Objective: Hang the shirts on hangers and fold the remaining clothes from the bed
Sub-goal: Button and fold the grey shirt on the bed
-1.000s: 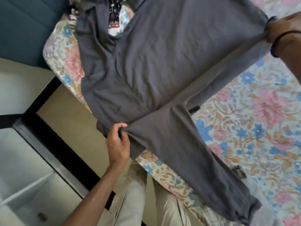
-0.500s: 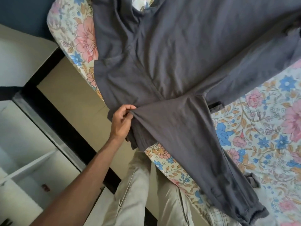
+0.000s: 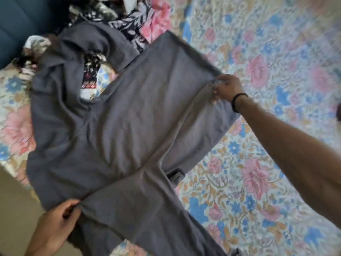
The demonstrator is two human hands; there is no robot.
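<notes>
Head view: grey garment (image 3: 129,130) lies spread across the floral bedsheet (image 3: 267,163), filling the frame's centre. Left hand (image 3: 55,224) at lower left pinches its near edge; right hand (image 3: 227,88) at centre right grips its far edge. Patterned clothes (image 3: 118,17) sit upper left

I stand at a bed whose floral sheet (image 3: 258,163), pink and blue blooms on a pale ground, fills most of my view, with a dark blue headboard (image 3: 22,21) at the upper left and a beige floor (image 3: 13,209) at the lower left.
</notes>
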